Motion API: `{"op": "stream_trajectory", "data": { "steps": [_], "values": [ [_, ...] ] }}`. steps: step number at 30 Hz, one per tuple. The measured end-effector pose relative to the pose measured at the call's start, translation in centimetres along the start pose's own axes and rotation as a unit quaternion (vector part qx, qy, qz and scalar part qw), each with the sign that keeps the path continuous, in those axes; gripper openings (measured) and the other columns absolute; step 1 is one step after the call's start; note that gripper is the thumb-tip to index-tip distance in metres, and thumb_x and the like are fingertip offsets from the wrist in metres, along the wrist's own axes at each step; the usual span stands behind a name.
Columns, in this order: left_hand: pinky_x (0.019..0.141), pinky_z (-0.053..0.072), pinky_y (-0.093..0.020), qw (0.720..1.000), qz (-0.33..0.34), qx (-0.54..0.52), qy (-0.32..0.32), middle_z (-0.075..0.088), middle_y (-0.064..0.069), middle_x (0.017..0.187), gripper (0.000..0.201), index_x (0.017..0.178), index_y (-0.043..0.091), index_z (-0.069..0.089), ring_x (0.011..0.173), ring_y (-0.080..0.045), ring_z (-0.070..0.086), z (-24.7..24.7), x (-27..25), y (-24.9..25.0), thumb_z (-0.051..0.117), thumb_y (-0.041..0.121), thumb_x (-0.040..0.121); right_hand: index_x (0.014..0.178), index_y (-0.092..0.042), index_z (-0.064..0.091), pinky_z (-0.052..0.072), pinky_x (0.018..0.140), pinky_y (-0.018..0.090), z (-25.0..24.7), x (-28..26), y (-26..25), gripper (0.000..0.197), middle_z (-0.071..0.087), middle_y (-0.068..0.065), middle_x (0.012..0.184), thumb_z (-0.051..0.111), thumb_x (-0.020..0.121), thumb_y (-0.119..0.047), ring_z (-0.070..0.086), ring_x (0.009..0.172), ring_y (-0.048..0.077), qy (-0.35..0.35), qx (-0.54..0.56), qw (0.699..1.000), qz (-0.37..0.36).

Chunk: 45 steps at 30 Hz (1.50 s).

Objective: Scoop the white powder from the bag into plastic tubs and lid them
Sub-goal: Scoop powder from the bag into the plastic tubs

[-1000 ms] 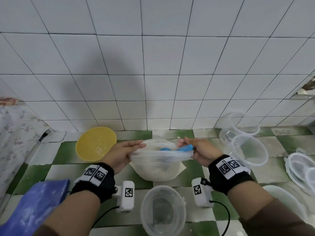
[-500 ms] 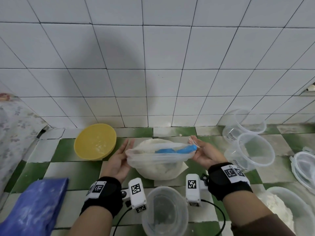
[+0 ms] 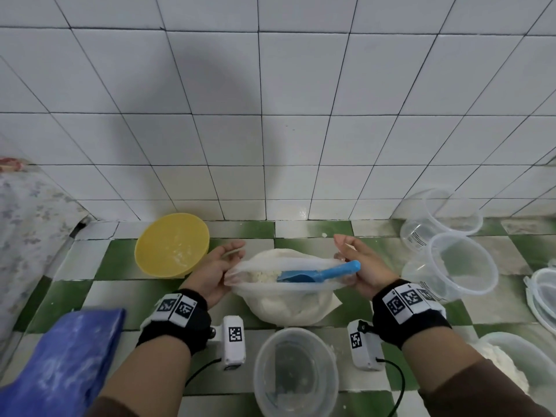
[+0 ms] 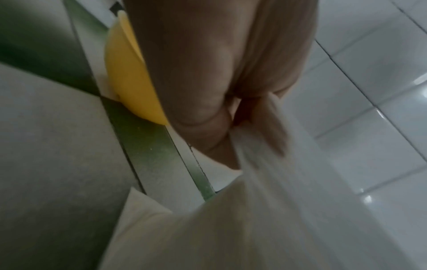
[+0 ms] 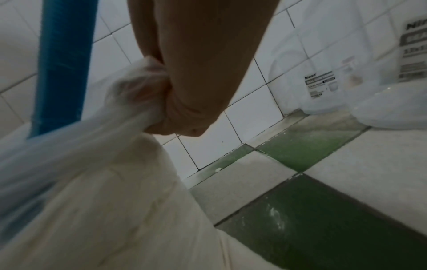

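Powder [image 3: 264, 276] sits lumpy in the thin clear bag [image 3: 288, 305] on our green-and-white checked tile counter [image 3: 90, 293] against a glossy white-tiled wall [image 3: 270, 115], our left hand [image 3: 212, 273] and right hand [image 3: 362, 270] seemingly pinching its rim around a blue plastic scoop [image 3: 319, 273].

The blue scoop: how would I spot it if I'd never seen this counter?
Look at the green-and-white checkered counter below the white tiled wall. In the middle stands a clear bag of white powder, held open by two hands. The blue scoop lies in its mouth, the only blue thing inside the bag.
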<state>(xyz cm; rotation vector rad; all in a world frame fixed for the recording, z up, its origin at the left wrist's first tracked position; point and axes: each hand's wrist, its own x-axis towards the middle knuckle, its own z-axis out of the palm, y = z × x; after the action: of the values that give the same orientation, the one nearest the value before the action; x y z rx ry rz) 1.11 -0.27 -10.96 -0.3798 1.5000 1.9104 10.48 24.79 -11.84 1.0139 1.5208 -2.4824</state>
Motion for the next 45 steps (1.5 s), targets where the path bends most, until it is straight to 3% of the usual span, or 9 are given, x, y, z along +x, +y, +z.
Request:
{"op": "stream_trajectory", "data": {
  "steps": [7, 14, 20, 22, 26, 31, 36, 41, 45],
  "values": [
    [0.071, 0.056, -0.033, 0.988, 0.094, 0.121, -0.002, 0.060, 0.001, 0.109, 0.016, 0.097, 0.019, 0.060, 0.094, -0.015, 0.056, 0.3, -0.8, 0.1, 0.046, 0.012, 0.099, 0.108, -0.020, 0.060, 0.048, 0.054, 0.023, -0.6, -1.0, -1.0, 0.021, 0.057, 0.003, 0.080, 0.055, 0.090, -0.011, 0.056, 0.065, 0.009, -0.059, -0.140, 0.985, -0.087],
    [0.091, 0.048, -0.027, 0.894, 0.239, 0.376, -0.042, 0.065, 0.023, 0.108, 0.024, 0.101, 0.027, 0.065, 0.105, -0.004, 0.060, -1.3, -2.4, 0.2, 0.070, 0.010, 0.084, 0.117, -0.035, 0.058, 0.051, 0.062, 0.023, -1.3, -2.5, -2.8, 0.045, 0.065, 0.001, 0.102, 0.065, 0.084, -0.005, 0.066, 0.083, 0.011, -0.113, -0.294, 0.941, -0.119],
    [0.070, 0.042, -0.006, 0.874, 0.262, 0.406, 0.051, 0.062, 0.012, 0.112, 0.027, 0.104, 0.033, 0.061, 0.096, -0.016, 0.057, 0.3, -1.6, 0.3, 0.067, 0.013, 0.087, 0.125, -0.033, 0.053, 0.056, 0.075, 0.024, -0.3, -2.0, -2.7, 0.066, 0.068, 0.010, 0.101, 0.070, 0.075, 0.007, 0.069, 0.085, 0.013, -0.088, -0.313, 0.936, -0.133],
    [0.066, 0.040, -0.003, 0.885, 0.248, 0.388, 0.068, 0.061, 0.008, 0.114, 0.024, 0.107, 0.029, 0.061, 0.095, -0.013, 0.055, 0.8, -1.7, 0.2, 0.065, 0.014, 0.089, 0.121, -0.034, 0.055, 0.056, 0.079, 0.028, -0.3, -1.8, -2.7, 0.061, 0.069, 0.010, 0.098, 0.070, 0.076, 0.005, 0.067, 0.089, 0.014, -0.076, -0.295, 0.942, -0.141],
    [0.085, 0.044, -0.021, 0.891, 0.198, 0.402, 0.071, 0.056, 0.002, 0.123, 0.038, 0.124, 0.017, 0.055, 0.108, -0.015, 0.053, 0.8, -2.5, -0.5, 0.067, 0.022, 0.088, 0.108, -0.027, 0.064, 0.052, 0.075, 0.034, -0.6, -2.4, -3.0, 0.020, 0.065, 0.015, 0.092, 0.062, 0.088, -0.027, 0.061, 0.089, 0.021, -0.019, -0.325, 0.931, -0.165],
    [0.104, 0.043, -0.038, 0.913, 0.123, 0.386, 0.057, 0.050, -0.002, 0.136, 0.074, 0.146, 0.019, 0.031, 0.121, -0.022, 0.051, 0.1, -3.7, -2.1, 0.071, 0.025, 0.084, 0.079, -0.027, 0.067, 0.041, 0.062, 0.016, -0.2, -4.5, -3.6, 0.018, 0.061, -0.001, 0.077, 0.075, 0.073, -0.041, 0.050, 0.066, 0.008, -0.033, -0.483, 0.847, -0.218],
    [0.106, 0.043, -0.046, 0.902, 0.163, 0.393, 0.076, 0.047, -0.002, 0.141, 0.070, 0.144, 0.022, 0.037, 0.125, -0.022, 0.048, 0.4, -4.0, -3.6, 0.072, 0.017, 0.083, 0.099, -0.025, 0.064, 0.033, 0.064, 0.006, 1.6, -5.5, -3.0, 0.027, 0.051, -0.006, 0.090, 0.077, 0.075, -0.025, 0.046, 0.077, -0.001, -0.073, -0.666, 0.702, -0.242],
    [0.104, 0.044, -0.046, 0.900, 0.208, 0.373, 0.092, 0.050, 0.000, 0.136, 0.051, 0.134, 0.021, 0.052, 0.120, -0.023, 0.051, 0.4, -4.6, -3.9, 0.068, 0.014, 0.086, 0.118, -0.020, 0.061, 0.045, 0.087, 0.027, 3.2, -6.0, -1.8, 0.028, 0.058, 0.004, 0.112, 0.054, 0.092, -0.015, 0.055, 0.103, 0.022, -0.078, -0.745, 0.618, -0.240],
    [0.098, 0.048, -0.048, 0.927, 0.193, 0.307, 0.098, 0.055, 0.002, 0.128, 0.035, 0.123, 0.030, 0.058, 0.114, -0.024, 0.056, 0.6, -5.0, -4.1, 0.063, 0.018, 0.091, 0.114, -0.018, 0.064, 0.050, 0.082, 0.032, 4.0, -7.4, -3.0, 0.027, 0.060, 0.002, 0.104, 0.051, 0.092, -0.010, 0.057, 0.097, 0.022, -0.044, -0.756, 0.586, -0.288]
  ]
}}
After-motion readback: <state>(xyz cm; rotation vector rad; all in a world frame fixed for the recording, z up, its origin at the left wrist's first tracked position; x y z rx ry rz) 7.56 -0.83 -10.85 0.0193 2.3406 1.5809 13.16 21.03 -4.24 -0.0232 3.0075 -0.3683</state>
